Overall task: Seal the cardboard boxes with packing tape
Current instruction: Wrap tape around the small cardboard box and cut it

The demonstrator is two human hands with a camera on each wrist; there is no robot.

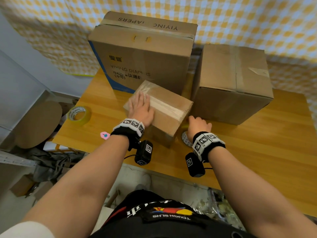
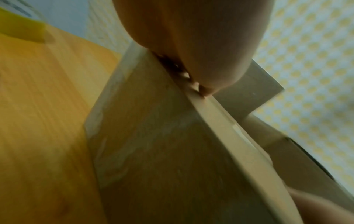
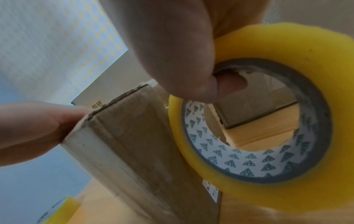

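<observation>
Right grip (image 1: 199, 125) holds the roll (image 3: 268, 121) just right of the box (image 1: 159, 107); left grip (image 1: 141, 109), fingers flat, presses its top.

Pink sticker (image 1: 105, 135) on wooden table (image 1: 257, 143); yellow-checked curtain (image 1: 240, 18) behind; round cardboard disc (image 1: 39, 124) at left.

Packing/storage rm – stacked cardboard boxes (image 1: 142, 54), tape roll (image 1: 79, 115).

small box (image 1: 169, 109): table (image 1: 257, 143) centre, near edge
printed box (image 1: 142, 54): 12 o'clock of small box, touching it
plain box (image 1: 233, 83): 2 o'clock, near
spare tape roll (image 1: 79, 115): 9 o'clock, apart
left hand (image 1: 141, 109): flat on small box top
right hand (image 1: 199, 127): 4 o'clock, on held tape roll (image 3: 268, 121), beside small box
</observation>
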